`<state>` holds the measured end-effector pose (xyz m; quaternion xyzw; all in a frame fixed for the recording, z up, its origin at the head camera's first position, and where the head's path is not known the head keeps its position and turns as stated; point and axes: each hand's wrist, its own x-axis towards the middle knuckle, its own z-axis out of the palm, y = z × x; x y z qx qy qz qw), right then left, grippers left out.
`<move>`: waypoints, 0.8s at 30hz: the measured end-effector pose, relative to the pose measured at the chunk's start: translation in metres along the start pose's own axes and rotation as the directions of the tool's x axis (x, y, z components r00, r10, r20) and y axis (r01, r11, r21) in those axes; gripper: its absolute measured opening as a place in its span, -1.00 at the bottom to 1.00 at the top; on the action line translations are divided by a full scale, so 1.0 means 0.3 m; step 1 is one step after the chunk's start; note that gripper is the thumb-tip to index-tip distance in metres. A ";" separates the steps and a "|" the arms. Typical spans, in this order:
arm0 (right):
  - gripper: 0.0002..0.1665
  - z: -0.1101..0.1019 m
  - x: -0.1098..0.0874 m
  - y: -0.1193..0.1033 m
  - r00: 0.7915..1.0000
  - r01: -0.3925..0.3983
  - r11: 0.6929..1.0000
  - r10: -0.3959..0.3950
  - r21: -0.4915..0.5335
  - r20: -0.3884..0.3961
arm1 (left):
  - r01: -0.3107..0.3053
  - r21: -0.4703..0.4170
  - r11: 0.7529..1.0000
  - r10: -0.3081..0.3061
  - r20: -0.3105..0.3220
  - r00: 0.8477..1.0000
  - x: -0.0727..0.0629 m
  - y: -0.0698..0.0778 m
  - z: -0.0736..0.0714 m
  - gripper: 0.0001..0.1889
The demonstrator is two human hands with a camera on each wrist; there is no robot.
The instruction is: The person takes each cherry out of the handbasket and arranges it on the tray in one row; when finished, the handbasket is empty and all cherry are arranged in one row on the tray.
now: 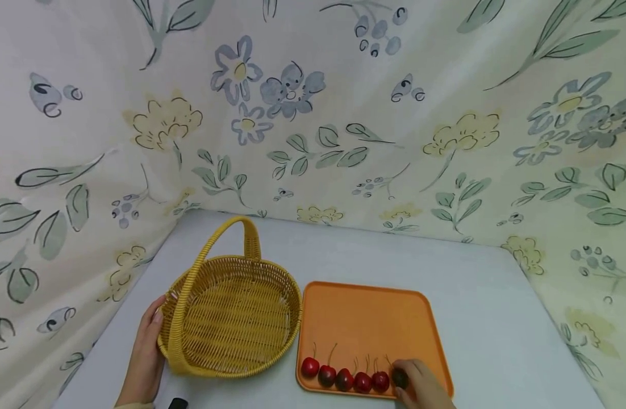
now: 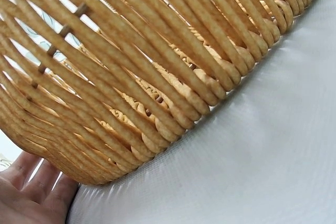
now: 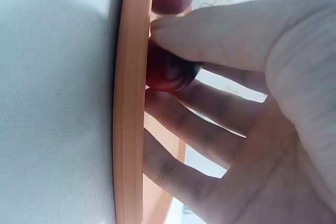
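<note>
A yellow woven basket (image 1: 236,318) with a tall arched handle stands on the left of the table. My left hand (image 1: 148,346) rests against its left side, and in the left wrist view the fingers (image 2: 39,182) lie along the outer weave, their tips hidden behind it. To the right, an orange tray (image 1: 364,318) carries a row of dark red cherries (image 1: 345,379) with stems along its near edge. At the right end of that row my right hand (image 1: 420,382) pinches a dark cherry (image 3: 170,69) between thumb and fingers, low over the tray beside its rim.
The white tabletop (image 1: 497,329) surrounds the basket and tray. A floral cloth (image 1: 313,113) hangs behind and along both sides. By the near edge, a small black object (image 1: 178,403) shows beside my left wrist. The basket's right rim comes close to the tray.
</note>
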<state>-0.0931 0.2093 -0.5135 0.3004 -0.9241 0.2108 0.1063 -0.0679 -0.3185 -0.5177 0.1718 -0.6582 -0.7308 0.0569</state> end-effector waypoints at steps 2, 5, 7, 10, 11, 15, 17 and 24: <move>-0.48 0.000 -0.005 -0.002 1.000 -0.017 1.000 0.017 0.010 0.014 | -0.006 0.004 1.000 0.006 -0.001 1.000 -0.001 0.002 0.001 -0.44; -0.49 0.001 -0.007 -0.010 0.999 -0.034 0.999 0.033 0.017 0.023 | -0.022 0.007 1.000 0.022 -0.001 1.000 -0.002 0.004 -0.001 -0.43; -0.50 0.000 -0.009 -0.015 0.998 -0.050 0.999 0.049 0.021 0.034 | -0.025 0.011 1.000 0.025 -0.005 1.000 0.000 0.004 -0.002 -0.42; -0.52 -0.008 -0.014 -0.022 0.992 -0.089 0.995 0.085 0.041 0.091 | -0.010 0.015 1.000 0.010 -0.013 1.000 0.002 0.001 -0.005 -0.42; -0.53 -0.011 -0.016 -0.023 0.990 -0.096 0.995 0.091 0.041 0.104 | -0.004 0.014 1.000 0.004 -0.014 1.000 0.002 -0.001 -0.005 -0.41; -0.53 -0.019 -0.018 -0.024 0.989 -0.074 0.996 0.067 0.049 0.131 | 0.025 0.010 1.000 -0.025 -0.019 1.000 0.001 -0.004 -0.006 -0.41; -0.53 -0.020 -0.018 -0.024 0.991 -0.057 0.997 0.050 0.051 0.126 | 0.034 0.003 0.999 -0.034 -0.007 0.999 -0.005 0.000 -0.005 -0.40; -0.32 -0.027 -0.020 -0.042 0.997 -0.074 0.996 0.073 0.056 0.024 | -0.119 -0.290 0.950 0.050 -0.234 0.971 -0.100 0.102 0.004 -0.56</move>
